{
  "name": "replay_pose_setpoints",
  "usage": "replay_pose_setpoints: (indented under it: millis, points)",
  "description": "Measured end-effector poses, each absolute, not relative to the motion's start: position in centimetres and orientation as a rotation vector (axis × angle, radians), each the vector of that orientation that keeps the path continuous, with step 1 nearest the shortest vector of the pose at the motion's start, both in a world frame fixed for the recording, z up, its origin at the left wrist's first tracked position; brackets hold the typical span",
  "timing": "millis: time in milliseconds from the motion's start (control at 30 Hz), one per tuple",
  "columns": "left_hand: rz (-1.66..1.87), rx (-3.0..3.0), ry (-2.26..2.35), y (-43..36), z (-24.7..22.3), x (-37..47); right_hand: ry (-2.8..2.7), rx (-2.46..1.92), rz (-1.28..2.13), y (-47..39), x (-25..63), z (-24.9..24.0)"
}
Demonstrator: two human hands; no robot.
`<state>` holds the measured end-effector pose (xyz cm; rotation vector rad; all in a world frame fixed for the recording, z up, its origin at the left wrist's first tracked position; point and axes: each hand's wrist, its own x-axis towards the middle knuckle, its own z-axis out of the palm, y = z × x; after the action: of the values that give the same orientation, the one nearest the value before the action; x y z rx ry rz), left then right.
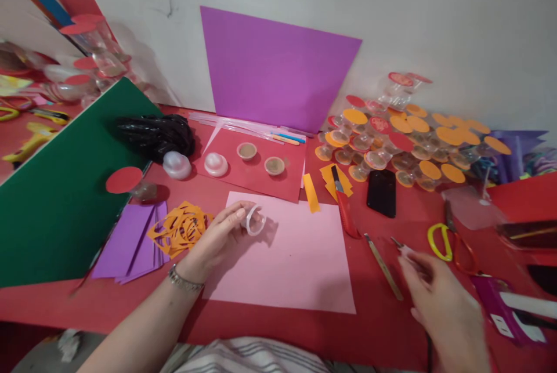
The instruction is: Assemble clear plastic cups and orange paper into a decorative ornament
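My left hand (pixel 228 225) is closed round a small clear plastic cup (pixel 256 221), tilted so its round rim faces right, above a pale pink sheet (pixel 287 268). At the right, my right hand (pixel 439 294) grips a slim tool (pixel 404 249) with a thin metal tip pointing up and left; the fingers hide most of it. A dark cord hangs below that hand. Just left of it lies a narrow wooden-handled tool (pixel 383 265) on the red table. Beyond the sheet is a red-handled knife (pixel 346 210).
Orange-topped clear cups (pixel 448 135) crowd the back right, near a black phone (pixel 382 193). Scissors (pixel 452 242) lie at right. Orange cutouts (pixel 183 228), purple strips (pixel 130 242) and a green board (pixel 73 205) stand left. Two small bowls (pixel 246 151) sit on red card.
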<state>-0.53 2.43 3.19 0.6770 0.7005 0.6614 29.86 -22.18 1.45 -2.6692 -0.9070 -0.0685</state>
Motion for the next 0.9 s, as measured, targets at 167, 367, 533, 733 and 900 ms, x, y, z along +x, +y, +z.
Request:
replay_pose_setpoints:
  millis: [167, 367, 533, 733, 900]
  points:
    - [0.659, 0.638, 0.715, 2.5, 2.9, -0.5, -1.207, -2.67, -0.114, -13.0, 28.1, 0.1]
    - [0.662, 0.648, 0.719, 2.6, 3.1, -0.6, -1.279, -2.679, -0.071, -10.8, 28.0, -1.2]
    - [0.642, 0.658, 0.705, 2.5, 3.3, -0.6, -1.256, -2.628, -0.061, -9.8, 26.9, -1.2]
    - [0.657, 0.681, 0.727, 2.4, 3.5, -0.5, -1.282, -2.519, 0.003, -8.5, 27.9, -1.2]
    - [0.646, 0.68, 0.745, 2.4, 3.7, -0.5, -1.157, -2.56, -0.041, -7.4, 31.2, -1.5]
